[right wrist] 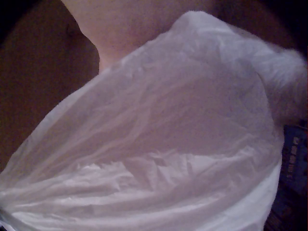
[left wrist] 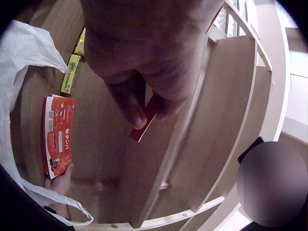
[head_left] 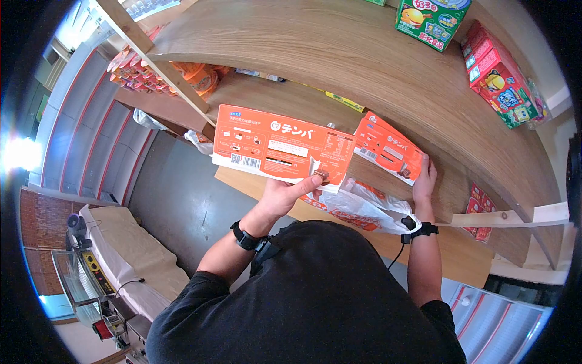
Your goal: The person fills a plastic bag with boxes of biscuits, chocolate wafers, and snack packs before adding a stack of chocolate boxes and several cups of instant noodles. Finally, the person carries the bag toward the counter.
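My left hand holds an orange chocolate snack box up in front of the shelf, thumb on its printed face near the lower right corner. In the left wrist view only a red edge of this box shows past the fingers. A matching orange box is gripped at its right end by my right hand, over the lower shelf. Between the forearms hangs a white plastic bag with orange print, reaching to the right wrist. That bag fills most of the right wrist view and hides the right fingers.
An upper wooden shelf carries a green snack box and red packs. Yellow packs lie at the back of the lower shelf. A wooden post stands at left, with orange tubs beyond it.
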Tool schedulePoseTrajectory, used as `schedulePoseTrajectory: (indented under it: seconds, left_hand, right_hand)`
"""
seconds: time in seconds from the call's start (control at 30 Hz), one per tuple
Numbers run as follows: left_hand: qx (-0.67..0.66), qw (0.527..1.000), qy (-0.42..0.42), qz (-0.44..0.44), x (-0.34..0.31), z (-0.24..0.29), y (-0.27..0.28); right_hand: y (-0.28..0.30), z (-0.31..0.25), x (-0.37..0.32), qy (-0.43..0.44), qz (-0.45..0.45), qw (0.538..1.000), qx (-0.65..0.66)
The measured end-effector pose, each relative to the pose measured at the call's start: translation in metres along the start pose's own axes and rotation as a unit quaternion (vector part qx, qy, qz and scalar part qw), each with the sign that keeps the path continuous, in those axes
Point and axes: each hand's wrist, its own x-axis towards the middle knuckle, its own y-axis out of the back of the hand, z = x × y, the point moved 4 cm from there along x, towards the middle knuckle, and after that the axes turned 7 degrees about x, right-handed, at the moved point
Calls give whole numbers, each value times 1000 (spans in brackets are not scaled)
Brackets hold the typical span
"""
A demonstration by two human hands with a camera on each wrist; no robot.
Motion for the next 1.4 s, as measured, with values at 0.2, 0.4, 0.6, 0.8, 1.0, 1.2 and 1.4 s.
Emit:
schedulePoseTrajectory:
  seconds: [0.2,0.4,0.6,0.8,1.0,1.2,1.4]
  left_hand:
    - [3,1000,1,-2,1,-1,1]
    - [-3,1000,-1,-3,1,1,0]
    - [-9,1000,4,-3,1,-1,1]
    - [0,1000,1,-2,1,1,0]
    - [-5,1000,0,0,1,2,0]
    - [7,1000,1,-1,6,-4,-2]
    - [6,1000,0,0,7,-3,-3]
  right_hand:
    - [0,-1,-1,-4,-4,1000,0]
    - [-1,-3,-1,0,-2,1000,-9]
    - [-2,-1,0,-1,3,1000,-1]
    - [-3,-6,-2,0,-1,1000,-14]
    - [-2,-4,-1,4,0,1000,-15]
    - [0,-4,2,8,4,999,-46]
    - [5,6,6,-5,2,1000,-19]
